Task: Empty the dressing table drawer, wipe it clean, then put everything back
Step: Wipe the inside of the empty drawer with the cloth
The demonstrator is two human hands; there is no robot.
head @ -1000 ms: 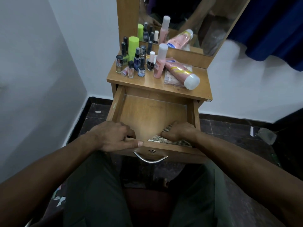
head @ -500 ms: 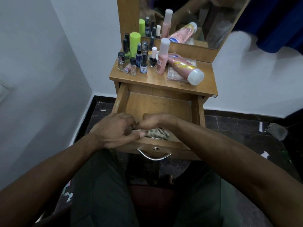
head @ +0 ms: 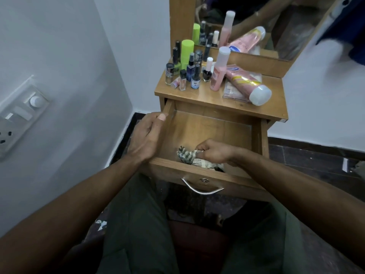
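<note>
The wooden drawer (head: 209, 131) of the dressing table is pulled out, and its floor is bare apart from a patterned cloth (head: 189, 157) at the front. My right hand (head: 215, 153) grips that cloth inside the drawer, near the front wall. My left hand (head: 147, 135) holds the drawer's left side wall, thumb on its top edge. On the table top (head: 197, 97) stand several small bottles (head: 194, 76), a green tube (head: 186, 52), a tall pink bottle (head: 219, 70) and a pink tube (head: 248, 84) lying on flat packets.
A mirror (head: 256, 22) rises behind the table top. A white wall with a switch panel (head: 21, 113) is close on the left. The drawer's metal handle (head: 201, 188) faces my knees. Dark floor tiles (head: 316, 161) lie to the right.
My left hand left the drawer's front edge and now holds the left side wall. My right hand has dragged the cloth from the front right corner toward the front middle.
</note>
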